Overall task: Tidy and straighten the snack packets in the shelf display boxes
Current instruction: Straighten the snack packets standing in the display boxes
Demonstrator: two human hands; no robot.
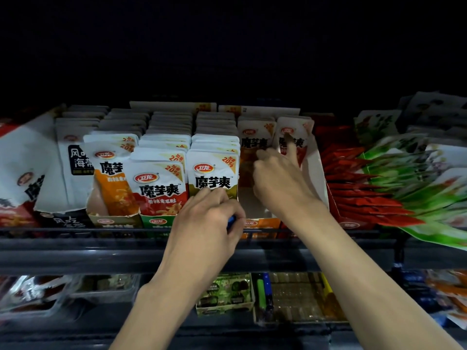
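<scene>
White snack packets stand in rows inside cardboard display boxes on a dark shelf. My left hand (206, 218) is at the front of the green box (156, 221), its fingers curled against the bottom of the front olive-banded packet (213, 173); something small and blue shows under its fingers. My right hand (280, 178) reaches into the orange box (262, 223), whose front half holds no packets. Its index finger stretches up against a red-banded packet (294, 137), and its other fingers are bent by the orange-banded packet (255, 142) beside it.
A black rail (101, 231) runs along the shelf front. Left stand an orange-packet box (111, 218) and dark-labelled white packets (75, 157). Red packets (358, 188) and fanned green packets (417, 178) lie to the right. The lower shelf holds small boxes and lighters (265, 289).
</scene>
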